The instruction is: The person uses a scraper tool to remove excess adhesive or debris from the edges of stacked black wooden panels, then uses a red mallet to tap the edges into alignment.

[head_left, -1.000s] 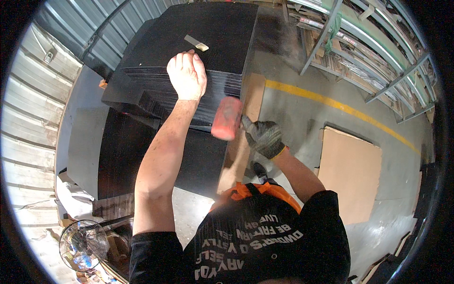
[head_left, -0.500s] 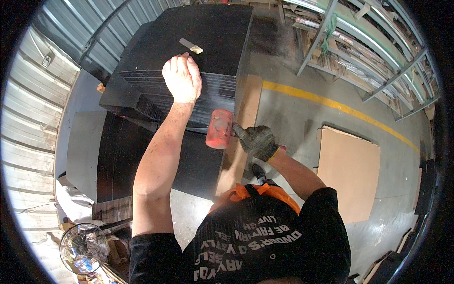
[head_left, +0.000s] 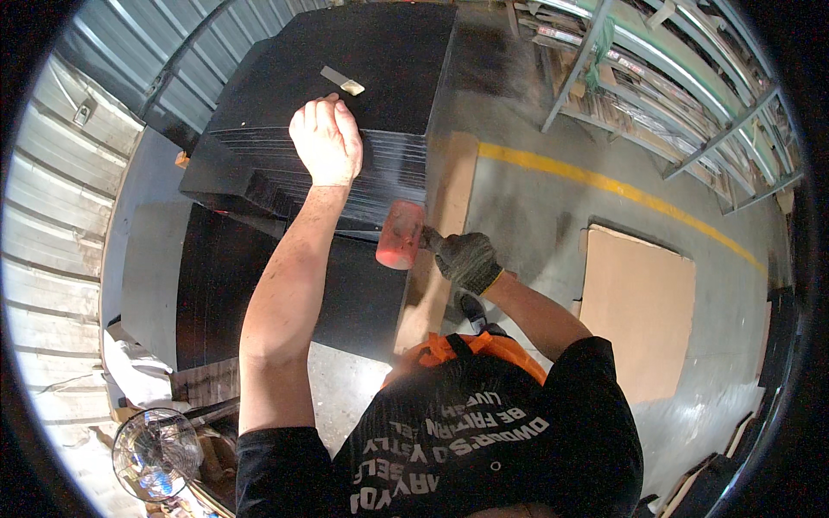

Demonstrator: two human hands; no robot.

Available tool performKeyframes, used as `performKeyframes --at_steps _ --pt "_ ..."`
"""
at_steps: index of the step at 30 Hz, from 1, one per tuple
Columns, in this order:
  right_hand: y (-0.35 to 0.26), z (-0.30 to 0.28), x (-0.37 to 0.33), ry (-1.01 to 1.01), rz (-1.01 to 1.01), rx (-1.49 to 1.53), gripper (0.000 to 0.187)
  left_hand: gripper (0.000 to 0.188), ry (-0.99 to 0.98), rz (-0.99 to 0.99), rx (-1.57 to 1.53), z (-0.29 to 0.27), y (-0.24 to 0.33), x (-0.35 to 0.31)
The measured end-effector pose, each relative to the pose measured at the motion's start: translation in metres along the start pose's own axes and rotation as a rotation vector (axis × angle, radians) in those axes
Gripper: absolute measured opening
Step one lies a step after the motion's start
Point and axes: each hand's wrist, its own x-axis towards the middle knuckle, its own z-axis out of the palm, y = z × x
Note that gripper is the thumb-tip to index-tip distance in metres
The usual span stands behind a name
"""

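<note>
My bare left hand (head_left: 327, 142) is closed at the front top edge of a tall stack of black sheets (head_left: 380, 52). Its curled fingers hide whatever they may hold. Just beyond the fingertips, a short grey strip with a pale yellow end (head_left: 343, 80) lies on the top sheet. My right hand (head_left: 466, 262), in a dark knitted glove, is wrapped round the handle of a mallet. The red, worn mallet head (head_left: 400, 235) hangs in front of the stack's right front side, lower than my left hand.
A lower black stack (head_left: 216, 293) stands at the left by the corrugated wall (head_left: 60, 259). A brown board strip (head_left: 432, 285) runs along the stack's right side. Cardboard (head_left: 637, 311) lies on the floor at right. A fan (head_left: 155, 453) is lower left; a metal rack (head_left: 656, 104) stands far right.
The view has shifted slightly. My left hand stays closed at the stack's edge, and the mallet keeps almost the same place in my right hand.
</note>
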Motion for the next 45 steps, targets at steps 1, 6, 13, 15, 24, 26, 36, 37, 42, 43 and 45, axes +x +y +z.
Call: performKeyframes --at_steps 1,6,13,15,24,26,36,37,42,43,45 --pt "-0.003 -0.002 0.001 -0.036 -0.001 -0.013 0.061 0.017 -0.011 -0.009 0.012 -0.001 -0.002 0.000" --pt "-0.001 0.010 -0.003 -0.134 0.069 0.013 0.059 0.017 -0.013 -0.013 -0.010 0.001 -0.003 -0.002" --pt "-0.008 0.006 -0.007 -0.429 0.048 0.130 0.054 0.020 0.009 -0.008 -0.020 0.005 -0.004 -0.002" --pt "0.000 0.020 -0.008 -0.438 0.085 0.144 0.055 0.021 0.001 -0.015 -0.018 0.001 -0.002 -0.001" --pt "0.006 0.038 -0.003 -0.566 0.061 0.105 0.052 0.020 -0.003 -0.014 -0.011 0.004 -0.005 -0.001" --pt "0.008 0.042 0.000 -0.579 0.093 0.125 0.052 0.021 -0.009 -0.034 -0.008 0.002 -0.003 -0.002" --pt "0.015 0.085 -0.003 -0.589 0.114 0.125 0.054 0.023 -0.019 -0.011 -0.015 0.002 -0.005 -0.002" --pt "0.015 0.087 -0.001 -0.638 0.153 0.119 0.054 0.023 -0.023 -0.012 -0.014 0.002 -0.005 -0.002" --pt "0.015 0.107 -0.007 -0.613 0.151 0.154 0.053 0.025 -0.017 -0.008 -0.026 0.001 -0.007 -0.002" --pt "0.015 0.111 -0.007 -0.609 0.210 0.184 0.053 0.025 -0.023 -0.013 -0.017 -0.001 -0.006 -0.002" --pt "0.014 0.114 -0.011 -0.598 0.171 0.191 0.051 0.026 -0.026 -0.016 -0.019 0.001 -0.005 -0.002"
